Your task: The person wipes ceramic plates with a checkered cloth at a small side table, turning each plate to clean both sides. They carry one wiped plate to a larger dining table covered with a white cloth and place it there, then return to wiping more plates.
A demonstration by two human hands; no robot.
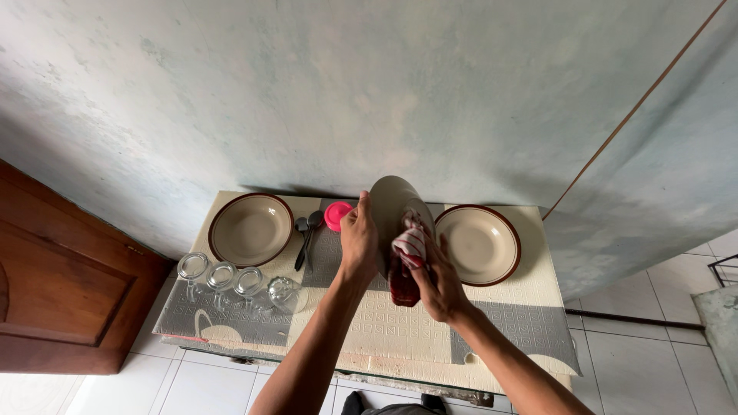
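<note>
Left hand [358,240] grips the rim of a cream ceramic plate [388,201], held on edge above the worktop's [400,330] middle; right hand [440,278] presses a red-and-white striped cloth [407,257] against the plate's face. Two brown-rimmed cream plates [251,229] lie flat at the rear corners. Four upturned clear glasses [238,283] line the front-left edge.
</note>
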